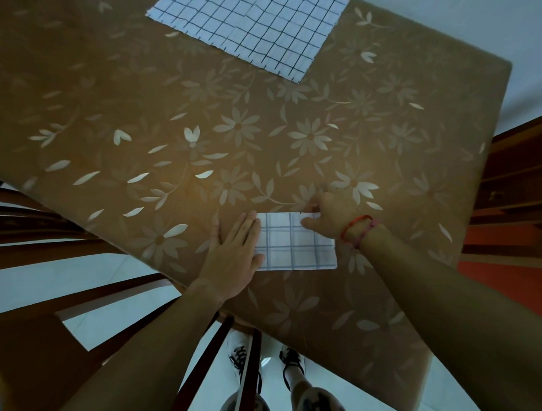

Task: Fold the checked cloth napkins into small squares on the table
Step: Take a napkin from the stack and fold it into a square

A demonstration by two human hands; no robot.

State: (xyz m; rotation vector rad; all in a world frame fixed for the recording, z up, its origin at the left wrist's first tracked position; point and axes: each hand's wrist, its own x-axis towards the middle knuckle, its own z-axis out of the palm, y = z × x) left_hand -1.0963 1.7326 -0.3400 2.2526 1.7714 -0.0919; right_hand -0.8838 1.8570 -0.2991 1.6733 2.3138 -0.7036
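Brown floral-patterned table covering (pixel 199 165) fills most of the view, with dark wooden chairs (pixel 47 221) pushed in around it and pale floor tiles below. Near the front edge lies a white cloth napkin with a faint blue check (pixel 291 248), already folded down to a small rectangle whose long axis runs left to right across the person's body. Both hands are on it, one at each end, so neither has to reach.

The left hand (pixel 234 249) lies flat, fingers together and stretched forward, palm pressing the napkin's left end against the table. The right hand (pixel 329 213), with a red and pink cord bracelet (pixel 359 229) at the wrist, is curled over the far right corner; thumb and fingers appear to pinch that upper edge, though the fingertips are partly hidden by the hand itself. The forearm comes in steeply from the lower right.

Since the rectangle is longer sideways, the likely next fold brings the right end over toward the left, the flat palm serving as anchor.

A second, larger white napkin with a dark grid (pixel 252 26) lies spread open at the far edge, well apart from both hands.
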